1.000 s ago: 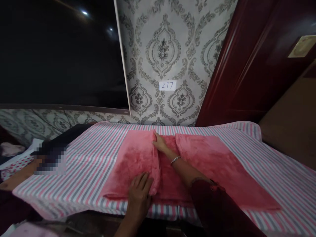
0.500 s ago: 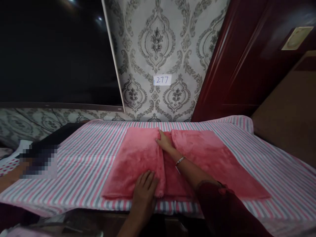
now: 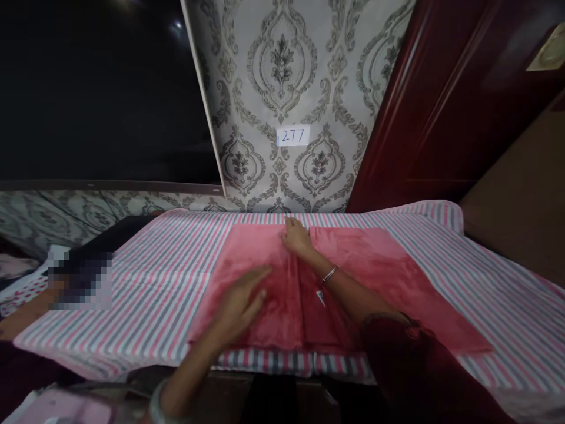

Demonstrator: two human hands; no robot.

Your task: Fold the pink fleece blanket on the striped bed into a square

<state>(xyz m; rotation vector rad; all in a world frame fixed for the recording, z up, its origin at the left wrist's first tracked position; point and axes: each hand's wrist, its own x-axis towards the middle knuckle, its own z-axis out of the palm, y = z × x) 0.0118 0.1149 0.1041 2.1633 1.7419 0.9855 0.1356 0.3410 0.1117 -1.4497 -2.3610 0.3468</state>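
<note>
A pink fleece cloth [image 3: 375, 277] lies partly folded on a bed with a pink, grey and white striped sheet [image 3: 159, 282]. Its left flap [image 3: 251, 265] is folded in over the middle. My left hand [image 3: 241, 300] rests flat on that flap with its fingers stretched out, open. My right hand [image 3: 296, 237] reaches to the far edge of the cloth and presses down at the fold line, fingers together; a thin bangle sits on its wrist. A small white tag [image 3: 321, 297] shows on the cloth beside my right forearm.
Patterned wallpaper with a paper label reading 277 [image 3: 292, 136] is behind the bed. A dark screen [image 3: 97, 88] hangs at the left, a dark red wooden panel [image 3: 441, 100] at the right. Dark and dotted items [image 3: 26, 288] lie at the bed's left edge.
My left hand has slid from the near edge of the folded flap up and left onto its middle. My right hand has moved slightly farther along the fold toward the far edge.
</note>
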